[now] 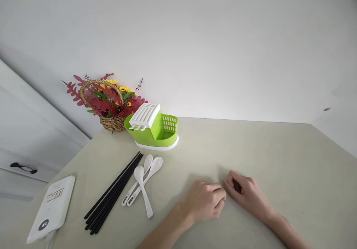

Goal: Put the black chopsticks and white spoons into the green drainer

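Note:
My left hand (205, 200) rests on the table (267, 156) with its fingers curled into a loose fist, and nothing shows in it. Beside it, my right hand (247, 194) lies on its edge, also closed, with a small dark hollow between thumb and fingers. Left of my hands are three white spoons (145, 193), partly crossed over one another. Alongside the spoons lies a slanted bundle of several black chopsticks (114, 193). Farther back stands a green cutlery holder (164, 139) with a white slotted top and a white base; its open basket part faces right.
A wicker basket (113, 123) of red and yellow artificial flowers stands behind the holder, against the wall. At the left front lies a white power bank (52, 206) with a cable at its lower end. White drawers with a black handle (23, 168) are beyond the table's left edge.

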Demonstrator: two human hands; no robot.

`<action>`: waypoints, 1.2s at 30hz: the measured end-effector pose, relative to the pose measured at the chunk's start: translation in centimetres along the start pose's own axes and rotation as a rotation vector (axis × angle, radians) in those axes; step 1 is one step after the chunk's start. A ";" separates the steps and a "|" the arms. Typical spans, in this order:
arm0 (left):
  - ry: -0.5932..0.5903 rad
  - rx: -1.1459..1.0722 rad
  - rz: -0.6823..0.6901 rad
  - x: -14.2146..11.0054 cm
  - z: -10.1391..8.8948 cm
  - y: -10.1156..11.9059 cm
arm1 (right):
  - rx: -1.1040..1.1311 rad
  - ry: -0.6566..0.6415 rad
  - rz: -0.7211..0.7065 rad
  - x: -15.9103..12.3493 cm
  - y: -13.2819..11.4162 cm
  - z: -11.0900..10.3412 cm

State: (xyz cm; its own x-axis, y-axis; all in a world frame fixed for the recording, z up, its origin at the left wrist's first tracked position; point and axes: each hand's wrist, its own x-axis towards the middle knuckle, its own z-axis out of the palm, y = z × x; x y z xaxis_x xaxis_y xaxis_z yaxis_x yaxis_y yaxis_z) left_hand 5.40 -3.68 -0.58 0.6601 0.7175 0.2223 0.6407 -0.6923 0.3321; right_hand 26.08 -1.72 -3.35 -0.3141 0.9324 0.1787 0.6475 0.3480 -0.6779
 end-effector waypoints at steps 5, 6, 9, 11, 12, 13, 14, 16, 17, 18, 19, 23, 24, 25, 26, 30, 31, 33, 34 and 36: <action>-0.008 0.001 -0.011 0.0 0.1 0.0 | -0.015 -0.003 -0.007 0.0 0.0 0.0; -0.011 0.003 -0.011 0.0 0.1 0.0 | -0.017 -0.001 -0.007 0.1 0.0 -0.1; -0.021 0.005 -0.010 0.0 0.0 0.0 | -0.015 -0.001 0.000 0.1 -0.1 -0.1; -0.025 0.008 -0.015 0.1 -0.1 0.0 | -0.013 -0.005 0.006 0.1 -0.2 -0.1; -0.026 0.011 -0.018 0.1 -0.1 0.0 | -0.013 -0.005 0.008 0.1 -0.2 -0.1; -0.025 0.015 -0.020 0.1 -0.1 0.1 | -0.014 -0.004 0.008 0.1 -0.2 0.0; -0.024 0.019 -0.022 0.1 -0.1 0.1 | -0.015 -0.003 0.008 0.1 -0.2 0.0; -0.020 0.026 -0.021 0.1 -0.2 0.1 | -0.015 -0.004 0.007 0.1 -0.1 0.0; -0.018 0.026 -0.020 0.1 -0.2 0.1 | -0.013 -0.007 0.007 0.1 -0.1 0.0; -0.017 0.025 -0.019 0.1 -0.2 0.1 | -0.011 -0.010 0.008 0.1 -0.1 0.0; -0.015 0.023 -0.018 0.1 -0.2 0.1 | -0.010 -0.012 0.009 0.1 -0.1 0.0; -0.017 0.018 -0.015 0.1 -0.3 0.1 | -0.013 -0.019 0.020 0.1 -0.1 0.0; -0.016 0.018 -0.014 0.1 -0.3 0.1 | -0.013 -0.022 0.022 0.1 -0.1 0.0; -0.015 0.018 -0.011 0.1 -0.3 0.1 | -0.013 -0.025 0.022 0.1 0.0 0.0; -0.014 0.018 -0.008 0.1 -0.2 0.1 | -0.013 -0.027 0.022 0.1 0.0 0.0; -0.005 0.023 -0.002 0.1 -0.1 0.0 | -0.018 -0.024 0.020 0.1 0.0 0.0; -0.002 0.024 -0.001 0.1 -0.1 0.0 | -0.019 -0.022 0.018 0.1 -0.1 -0.1; 0.002 0.025 0.001 0.1 -0.1 0.1 | -0.018 -0.021 0.011 0.1 -0.2 -0.1; 0.001 0.028 0.001 0.1 -0.1 0.1 | -0.016 -0.021 0.009 0.2 -0.3 -0.2; -0.003 0.036 -0.001 0.1 -0.1 0.1 | -0.013 -0.022 0.008 0.2 -0.4 -0.3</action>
State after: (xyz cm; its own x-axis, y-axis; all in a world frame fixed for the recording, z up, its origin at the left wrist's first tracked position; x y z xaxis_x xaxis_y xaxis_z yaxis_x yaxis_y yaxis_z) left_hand 5.43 -3.68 -0.41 0.6605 0.7181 0.2194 0.6549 -0.6939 0.2994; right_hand 25.95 -1.68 -2.85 -0.3237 0.9330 0.1574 0.6591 0.3417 -0.6699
